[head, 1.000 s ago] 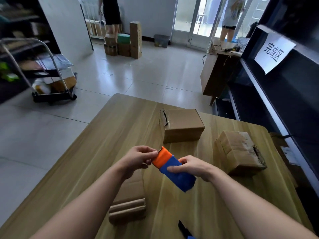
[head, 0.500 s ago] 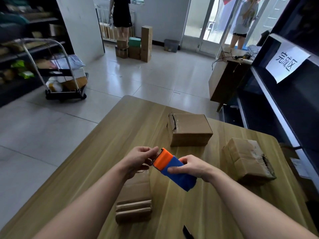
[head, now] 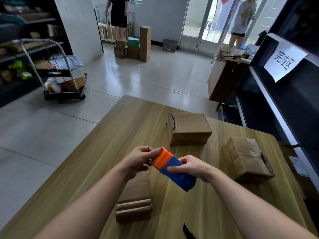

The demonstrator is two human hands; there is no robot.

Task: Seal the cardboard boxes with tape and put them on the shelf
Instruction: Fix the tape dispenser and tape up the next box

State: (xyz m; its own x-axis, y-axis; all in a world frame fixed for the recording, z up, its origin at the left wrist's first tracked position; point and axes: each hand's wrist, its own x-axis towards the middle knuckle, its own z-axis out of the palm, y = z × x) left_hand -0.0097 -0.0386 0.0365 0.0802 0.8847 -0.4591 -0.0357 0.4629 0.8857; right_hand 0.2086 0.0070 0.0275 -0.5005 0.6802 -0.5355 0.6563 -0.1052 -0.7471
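I hold a blue and orange tape dispenser point(head: 174, 168) above the wooden table point(head: 110, 144). My right hand point(head: 187, 165) grips its blue body. My left hand point(head: 140, 160) pinches at its orange end. Three cardboard boxes lie on the table: a flat one point(head: 135, 199) under my left wrist, a closed one point(head: 189, 129) further back in the middle, and a worn one point(head: 246, 158) at the right. The dark shelf point(head: 283, 107) with a white paper sign point(head: 284, 60) runs along the right side.
A dark object point(head: 188, 231) lies at the table's near edge. A trolley point(head: 64, 80) loaded with parcels stands on the floor at left. Stacked boxes point(head: 136, 46) and two people stand far back. A small wooden cabinet point(head: 224, 78) is beyond the table.
My hands and the dispenser hold nearly the same pose over the table; only the head view has shifted a little.
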